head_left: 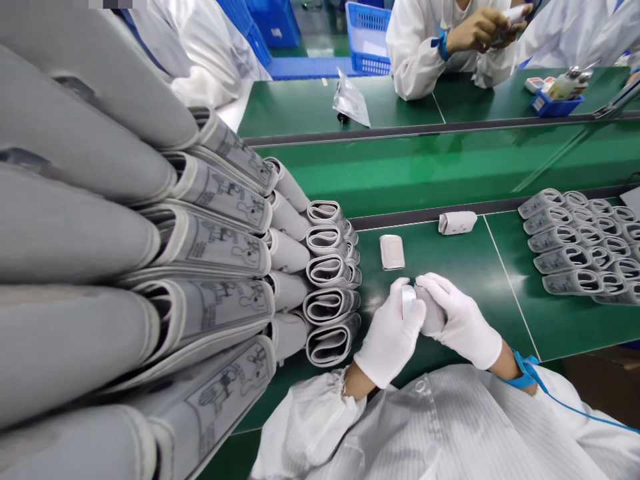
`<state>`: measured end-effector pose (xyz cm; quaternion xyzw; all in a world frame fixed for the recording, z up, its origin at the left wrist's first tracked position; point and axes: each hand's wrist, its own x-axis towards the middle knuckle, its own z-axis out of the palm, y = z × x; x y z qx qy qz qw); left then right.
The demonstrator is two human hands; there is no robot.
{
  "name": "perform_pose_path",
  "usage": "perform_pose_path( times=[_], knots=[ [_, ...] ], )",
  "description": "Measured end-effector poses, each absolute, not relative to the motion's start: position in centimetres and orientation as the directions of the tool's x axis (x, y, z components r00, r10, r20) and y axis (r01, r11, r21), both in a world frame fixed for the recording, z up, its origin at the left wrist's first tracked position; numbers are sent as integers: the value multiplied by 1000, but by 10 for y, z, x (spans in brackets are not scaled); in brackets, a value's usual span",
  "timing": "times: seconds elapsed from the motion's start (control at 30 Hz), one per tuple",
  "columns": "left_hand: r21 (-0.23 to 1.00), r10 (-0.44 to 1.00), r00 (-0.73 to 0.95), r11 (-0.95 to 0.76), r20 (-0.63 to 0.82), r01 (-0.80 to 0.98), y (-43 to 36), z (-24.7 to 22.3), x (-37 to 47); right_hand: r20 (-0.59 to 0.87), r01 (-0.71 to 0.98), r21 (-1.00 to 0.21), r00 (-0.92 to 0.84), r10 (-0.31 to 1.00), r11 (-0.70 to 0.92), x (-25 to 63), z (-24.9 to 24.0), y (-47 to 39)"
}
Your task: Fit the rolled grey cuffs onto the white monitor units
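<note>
In front of my chest, both hands, in white gloves, are closed around a small rolled grey blood pressure cuff [431, 315]. My left hand [393, 333] grips its left side, where a shiny pale piece [408, 301] shows between thumb and fingers; whether that piece belongs to the cuff I cannot tell. My right hand [463, 320] wraps the right side, fingers over the top. Just beyond my hands a folded pale cuff [392, 252] lies flat on the green table. Farther right lies another rolled cuff [457, 223].
Tall stacks of rolled grey cuffs [225, 247] with printed drawings fill the left side, close to my left arm. More rolled cuffs [570, 250] stand in rows at right. Across a green divider [400, 173], co-workers sit by a plastic bag [351, 100] and a blue tray [556, 105].
</note>
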<state>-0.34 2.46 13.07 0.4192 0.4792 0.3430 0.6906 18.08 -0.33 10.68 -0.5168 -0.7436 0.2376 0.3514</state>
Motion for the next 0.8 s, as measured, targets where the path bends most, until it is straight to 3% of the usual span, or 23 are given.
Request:
perform_pose_path(
  times=[0.1,0.23,0.43,0.57,0.7,0.8],
  knots=[
    [960,884,380,223,-272,169,27,128,-5,287,597,-730,-173,942,333,177,104,-5],
    [977,836,533,21,-133,211,23,110,-15,224,575,-785,-80,971,228,172,98,-13],
    [921,783,602,-103,-158,377,10,92,-23,36,554,-830,-50,998,58,171,97,-26],
    [934,844,496,14,-203,357,4,89,-18,-19,522,-852,-100,995,36,174,102,-30],
    [962,927,259,270,-272,45,3,85,-10,-74,328,-944,-238,968,8,188,105,-29],
    [934,927,198,342,-317,-104,0,87,-6,-83,211,-977,-285,955,-22,201,101,-25]
  ],
)
